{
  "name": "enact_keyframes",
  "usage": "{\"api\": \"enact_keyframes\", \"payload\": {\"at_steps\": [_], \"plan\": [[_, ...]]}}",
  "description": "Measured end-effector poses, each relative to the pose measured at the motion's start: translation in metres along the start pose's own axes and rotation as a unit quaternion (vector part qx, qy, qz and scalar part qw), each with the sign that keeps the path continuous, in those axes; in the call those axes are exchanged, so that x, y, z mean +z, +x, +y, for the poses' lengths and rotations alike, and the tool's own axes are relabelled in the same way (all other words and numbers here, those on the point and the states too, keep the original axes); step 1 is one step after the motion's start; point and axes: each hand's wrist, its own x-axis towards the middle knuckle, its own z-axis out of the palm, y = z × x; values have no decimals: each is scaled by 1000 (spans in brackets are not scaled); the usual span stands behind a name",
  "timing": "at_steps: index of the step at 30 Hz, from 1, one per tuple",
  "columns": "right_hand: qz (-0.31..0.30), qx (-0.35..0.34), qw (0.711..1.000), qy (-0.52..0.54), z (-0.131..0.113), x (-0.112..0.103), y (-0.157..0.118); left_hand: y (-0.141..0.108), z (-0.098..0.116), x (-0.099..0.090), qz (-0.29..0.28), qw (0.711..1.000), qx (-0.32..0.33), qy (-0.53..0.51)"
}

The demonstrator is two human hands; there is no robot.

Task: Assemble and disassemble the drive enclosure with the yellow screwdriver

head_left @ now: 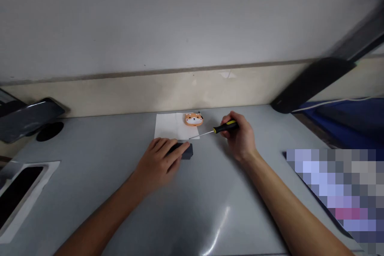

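My right hand point(238, 134) is closed round the black and yellow handle of a screwdriver point(225, 127). Its thin shaft points left, with the tip near the lower edge of a white sheet of paper point(166, 126). My left hand point(163, 158) grips a small dark rectangular block point(187, 151) on the grey table, its fingers lying over the top; what the block is, I cannot make out. On the paper's right part sits an orange and white case with an animal face point(194, 119), just beyond the screwdriver tip.
A phone on a stand point(33, 118) is at the left. Below it, a dark-screened device point(21, 192) lies on white paper. A black cylindrical object point(309, 84) leans at the back right, near blue material point(354, 122). A blurred-out flat item point(339, 192) lies at the right.
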Motion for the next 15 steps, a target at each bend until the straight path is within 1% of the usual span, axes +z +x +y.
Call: {"api": "enact_keyframes", "payload": {"at_steps": [6,9,11,13,15], "plan": [[-4,-12,1000,-20,2,-1,1,-2,0,1,5,1000,-3,-15],[-5,-15,999,-32,4,-2,2,-4,-4,2,19,999,-9,-36],[-4,-10,999,-30,6,-2,2,-6,-8,-2,15,998,-11,-63],[5,0,1000,-23,5,-1,1,-6,-12,-8,3,994,-35,-102],[15,8,1000,-15,4,-1,1,-6,-17,-14,-10,983,-91,-158]]}}
